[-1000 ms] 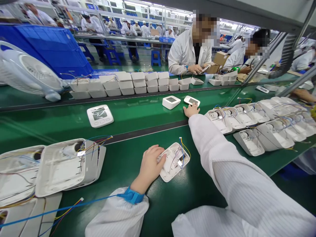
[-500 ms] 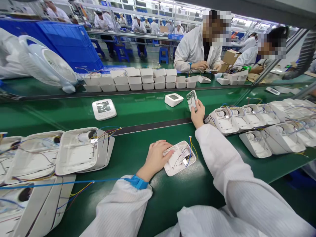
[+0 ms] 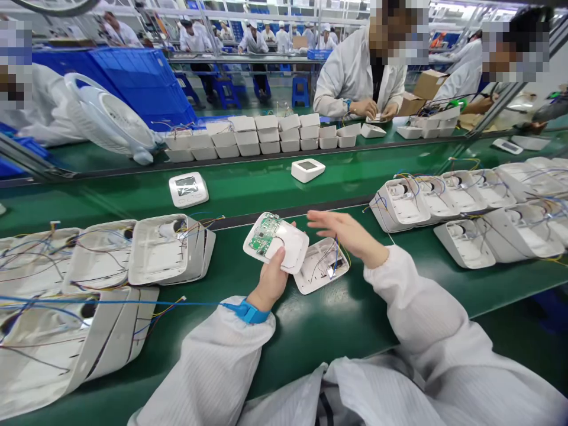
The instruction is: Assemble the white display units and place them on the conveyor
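Note:
My left hand (image 3: pixel 273 279) grips a white plastic front cover with a green circuit board (image 3: pixel 265 234) on its upturned inner side. Just behind and to the right of it, a white open housing (image 3: pixel 319 273) lies on the green bench, its blue, yellow and dark wires sticking up. My right hand (image 3: pixel 348 234) hovers over the far edge of that housing with its fingers stretched out and nothing in them. A blue wrist strap (image 3: pixel 249 312) with a cord circles my left wrist.
Stacked white housings with wires (image 3: pixel 164 254) stand on the left, and more housings (image 3: pixel 406 201) on the right. On the far strip lie a display unit (image 3: pixel 189 189) and another white unit (image 3: pixel 307 170). A fan (image 3: pixel 113 121) and a co-worker (image 3: pixel 355 77) are across the bench.
The white cover with the circuit board has passed from my right hand into my left. My left hand has left the housing; my right has come back nearer, above the housing.

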A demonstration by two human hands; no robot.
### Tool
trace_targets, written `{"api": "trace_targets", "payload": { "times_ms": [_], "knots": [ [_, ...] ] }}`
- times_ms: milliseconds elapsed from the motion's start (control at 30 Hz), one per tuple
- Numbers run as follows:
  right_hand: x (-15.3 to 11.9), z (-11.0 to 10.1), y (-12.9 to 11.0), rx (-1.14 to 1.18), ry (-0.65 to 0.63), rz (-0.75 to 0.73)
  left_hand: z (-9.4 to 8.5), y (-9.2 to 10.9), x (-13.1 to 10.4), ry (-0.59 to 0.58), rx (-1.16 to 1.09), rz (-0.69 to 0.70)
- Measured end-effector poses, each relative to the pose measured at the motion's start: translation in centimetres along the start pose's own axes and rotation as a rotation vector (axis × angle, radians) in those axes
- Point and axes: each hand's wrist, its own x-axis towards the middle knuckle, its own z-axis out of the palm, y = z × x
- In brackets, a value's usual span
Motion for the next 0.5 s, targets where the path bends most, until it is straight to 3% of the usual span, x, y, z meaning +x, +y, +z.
{"api": "trace_targets", "payload": {
  "times_ms": [67, 133, 200, 300, 400, 500],
  "knots": [
    [-0.3, -2.4, -1.0, -0.162, 0.056, 0.075, 0.7, 0.6, -0.4, -0.048, -0.142, -0.033],
    [-0.9, -4.5, -1.9, -0.334, -0.074, 0.168, 1.2, 1.1, -0.4, -0.035, -0.224, -0.047],
    [-1.5, -5.3, -2.5, -0.406, -0.186, 0.132, 1.2, 1.4, 0.0, -0.006, -0.263, -0.081],
    [-2.2, -3.5, -2.3, -0.331, -0.106, -0.008, 1.0, 1.5, 0.4, -0.010, -0.282, -0.153],
    [-2.2, -0.5, -1.5, -0.138, -0.064, -0.016, 0.9, 1.5, 0.2, -0.076, -0.260, -0.228],
    [-2.0, 1.4, -0.5, -0.045, -0.078, -0.006, 0.9, 1.1, -0.3, -0.109, -0.194, -0.212]
  ]
}}
